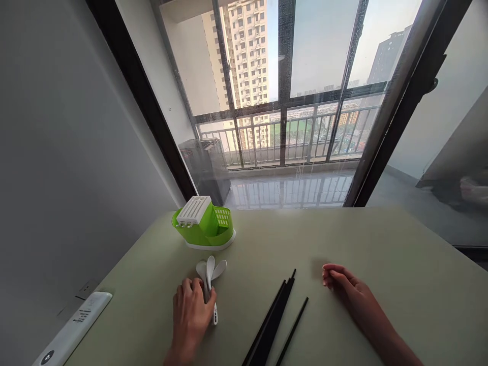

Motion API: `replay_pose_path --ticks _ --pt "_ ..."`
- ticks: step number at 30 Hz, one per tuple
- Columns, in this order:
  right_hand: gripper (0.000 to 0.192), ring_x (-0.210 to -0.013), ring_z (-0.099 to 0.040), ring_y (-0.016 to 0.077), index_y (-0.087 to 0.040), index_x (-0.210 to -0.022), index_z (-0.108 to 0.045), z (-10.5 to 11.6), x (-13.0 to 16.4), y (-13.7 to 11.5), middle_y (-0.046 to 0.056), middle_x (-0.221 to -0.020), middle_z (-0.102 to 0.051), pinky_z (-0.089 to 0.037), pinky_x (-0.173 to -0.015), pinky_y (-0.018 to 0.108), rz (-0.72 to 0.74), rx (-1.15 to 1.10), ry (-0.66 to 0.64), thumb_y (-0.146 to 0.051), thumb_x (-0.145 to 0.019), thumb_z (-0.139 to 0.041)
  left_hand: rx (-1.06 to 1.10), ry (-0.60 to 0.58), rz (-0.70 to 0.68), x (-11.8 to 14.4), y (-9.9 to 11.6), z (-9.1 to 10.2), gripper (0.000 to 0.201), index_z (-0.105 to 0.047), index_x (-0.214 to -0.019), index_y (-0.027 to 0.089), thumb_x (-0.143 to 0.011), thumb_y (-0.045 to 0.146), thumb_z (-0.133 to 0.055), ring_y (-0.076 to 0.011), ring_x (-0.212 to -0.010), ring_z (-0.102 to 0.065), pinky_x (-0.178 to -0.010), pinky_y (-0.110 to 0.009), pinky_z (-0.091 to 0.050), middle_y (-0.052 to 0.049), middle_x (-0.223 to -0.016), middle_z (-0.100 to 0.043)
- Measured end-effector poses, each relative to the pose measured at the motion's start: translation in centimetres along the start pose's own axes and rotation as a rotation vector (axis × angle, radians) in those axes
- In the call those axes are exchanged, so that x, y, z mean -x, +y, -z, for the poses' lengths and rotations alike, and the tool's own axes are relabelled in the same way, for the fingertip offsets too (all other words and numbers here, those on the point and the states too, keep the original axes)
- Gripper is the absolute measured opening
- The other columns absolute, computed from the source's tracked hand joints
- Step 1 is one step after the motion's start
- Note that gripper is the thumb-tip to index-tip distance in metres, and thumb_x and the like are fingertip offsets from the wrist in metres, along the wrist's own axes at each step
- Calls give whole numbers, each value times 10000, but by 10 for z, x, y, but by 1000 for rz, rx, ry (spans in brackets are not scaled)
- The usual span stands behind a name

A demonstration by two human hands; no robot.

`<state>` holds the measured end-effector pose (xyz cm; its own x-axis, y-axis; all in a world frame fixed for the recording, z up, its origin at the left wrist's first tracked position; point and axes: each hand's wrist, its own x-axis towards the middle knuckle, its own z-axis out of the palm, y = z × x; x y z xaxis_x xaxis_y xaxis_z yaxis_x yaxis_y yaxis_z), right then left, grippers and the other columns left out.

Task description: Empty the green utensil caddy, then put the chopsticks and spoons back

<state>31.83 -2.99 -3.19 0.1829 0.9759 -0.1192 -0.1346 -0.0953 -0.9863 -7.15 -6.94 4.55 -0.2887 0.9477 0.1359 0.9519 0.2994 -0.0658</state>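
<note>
My left hand is closed around the handles of several white soup spoons. Their bowls fan out past my fingertips, and one handle end sticks out beside the thumb. Right of them lies a bundle of black chopsticks, with a single black chopstick apart from it; their near ends run out of the picture. My right hand is held to the right of the chopsticks, fingers curled in towards the thumb, with nothing visible in it. Beyond the spoons stands a green and white cutlery holder with slots and a basket section.
All this rests on a pale green table. A long white device with a round button lies along the left edge. Behind the table, a dark-framed glass door faces a balcony. A grey wall rises at the left.
</note>
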Motion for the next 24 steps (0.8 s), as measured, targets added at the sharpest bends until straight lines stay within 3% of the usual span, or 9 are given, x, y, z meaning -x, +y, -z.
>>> replay_pose_path --ticks 4,11,19,24 --pt "398 -835 -635 207 -241 -972 -767 5 -2 8 48 -911 -707 -542 -797 291 -62 -80 -89 -609 -829 -715 20 125 -106 -9 -15 -12 261 -704 -1017 164 -946 315 -502 -356 -1103 -617 -931 -470 -491 -169 -1158 -657" --pt "391 -847 -619 208 -244 -970 -767 5 -3 10 48 -911 -698 -532 -801 294 -73 -122 -93 -602 -815 -738 138 156 -256 -10 -26 -27 274 -653 -986 180 -990 353 -441 -328 -1040 -640 -960 -500 -488 -137 -1054 -699" --pt "366 -860 -611 194 -256 -996 -755 7 -6 18 34 -926 -698 -505 -819 280 -64 -122 -106 -588 -849 -718 272 -108 -185 12 -11 -26 375 -591 -1194 178 -1048 331 -281 -277 -1111 -679 -916 -420 -542 -132 -1183 -702" --pt "370 -849 -621 191 -253 -998 -755 5 -6 16 31 -926 -704 -504 -824 285 -60 -133 -102 -590 -853 -712 326 -259 -103 22 7 -8 395 -558 -1249 190 -1073 317 -227 -273 -991 -737 -771 -365 -548 -138 -1177 -733"
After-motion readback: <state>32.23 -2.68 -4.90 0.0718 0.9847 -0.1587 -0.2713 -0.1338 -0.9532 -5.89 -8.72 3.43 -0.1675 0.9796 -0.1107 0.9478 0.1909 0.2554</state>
